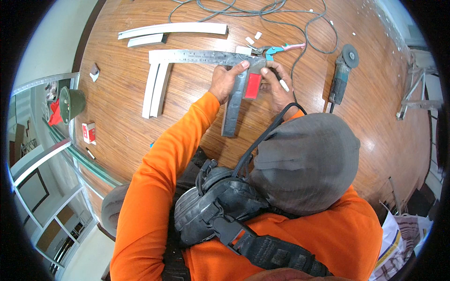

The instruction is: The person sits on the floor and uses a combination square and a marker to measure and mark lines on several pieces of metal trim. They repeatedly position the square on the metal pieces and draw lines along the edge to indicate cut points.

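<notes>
My left hand (222, 82) is closed around a grey metal bar (230, 119) and the blade of a metal square (201, 56), its thumb pressed on top near the corner. The graduated blade stretches left; the square's stock, with a red panel (253, 83), lies beside the bar. At the corner's right side, my right hand (279, 93) has a white marker (284, 85) between its fingers, and its thumb touches the square. Some of its fingers are hidden. Under the blade's left end, a white channel (156, 91) points toward me on the wood-patterned floor (187, 136).
More white profiles (178, 30) lie beyond the square. Snips with blue and pink handles (279, 49) rest near a looping dark cable (323, 18). An angle grinder (341, 75) lies to the right. On the left are a red-and-white box (89, 133) and a glass-and-metal frame (42, 161).
</notes>
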Demonstrator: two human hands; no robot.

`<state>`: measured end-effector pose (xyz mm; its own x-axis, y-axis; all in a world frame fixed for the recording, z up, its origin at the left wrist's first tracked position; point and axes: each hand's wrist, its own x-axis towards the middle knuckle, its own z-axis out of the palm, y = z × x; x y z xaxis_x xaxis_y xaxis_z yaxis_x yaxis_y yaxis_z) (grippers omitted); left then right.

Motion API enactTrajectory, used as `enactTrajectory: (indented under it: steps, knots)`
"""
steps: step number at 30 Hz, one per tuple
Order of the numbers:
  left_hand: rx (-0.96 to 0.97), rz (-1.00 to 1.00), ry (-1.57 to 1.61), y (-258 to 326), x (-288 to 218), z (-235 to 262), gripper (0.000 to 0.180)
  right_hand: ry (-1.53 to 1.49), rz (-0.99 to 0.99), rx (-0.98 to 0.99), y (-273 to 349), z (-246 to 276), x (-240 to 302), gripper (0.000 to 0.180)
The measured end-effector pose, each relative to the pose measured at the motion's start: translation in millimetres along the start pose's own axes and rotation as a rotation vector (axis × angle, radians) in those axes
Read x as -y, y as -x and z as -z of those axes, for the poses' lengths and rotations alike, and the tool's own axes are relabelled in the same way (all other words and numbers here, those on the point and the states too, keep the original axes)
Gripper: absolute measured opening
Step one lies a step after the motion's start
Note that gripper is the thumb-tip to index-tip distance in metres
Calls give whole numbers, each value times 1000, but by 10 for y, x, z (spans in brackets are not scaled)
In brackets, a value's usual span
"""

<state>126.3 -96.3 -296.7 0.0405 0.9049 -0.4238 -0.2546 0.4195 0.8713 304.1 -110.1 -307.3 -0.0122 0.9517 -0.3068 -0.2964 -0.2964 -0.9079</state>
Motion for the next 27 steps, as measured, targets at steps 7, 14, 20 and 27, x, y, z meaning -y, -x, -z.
enactTrajectory:
  steps: [7,14,20,27]
  knots:
    - [33,73,-248,-37,-276,97,44,155,266,105,-162,127,502,29]
    - [96,5,-175,-76,-237,71,39,582,497,255,-260,-121,693,16]
    - [113,58,-146,-84,-227,94,37,642,517,293,-270,-175,727,16]
    - [99,33,-113,-108,-227,145,38,641,537,285,-284,-117,730,14]
